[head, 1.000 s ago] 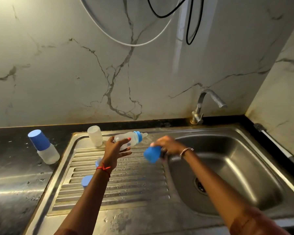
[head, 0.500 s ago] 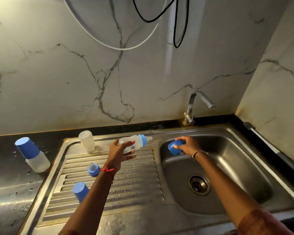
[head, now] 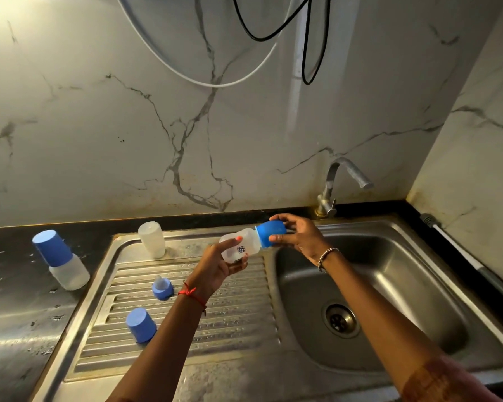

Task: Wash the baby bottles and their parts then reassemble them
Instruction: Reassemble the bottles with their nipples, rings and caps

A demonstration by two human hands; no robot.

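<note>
My left hand (head: 215,265) grips a small translucent baby bottle (head: 240,247), held sideways above the back of the draining board. My right hand (head: 298,236) holds the blue cap (head: 270,234), which sits over the bottle's neck end. On the ribbed board lie a blue collar with its teat (head: 162,288) and a second blue cap (head: 141,324), mouth down. An uncapped bottle body (head: 152,239) stands upside down at the board's back edge. A capped bottle (head: 61,259) stands on the dark counter to the left.
The steel sink basin (head: 395,274) with its drain (head: 339,320) lies to the right, under the tap (head: 341,181). No water runs. A marble wall rises close behind, with white and black cables hanging. A hose lies along the right counter edge (head: 459,250).
My right hand has carried the blue cap from over the basin leftward onto the end of the bottle. My left hand keeps the bottle in about the same place.
</note>
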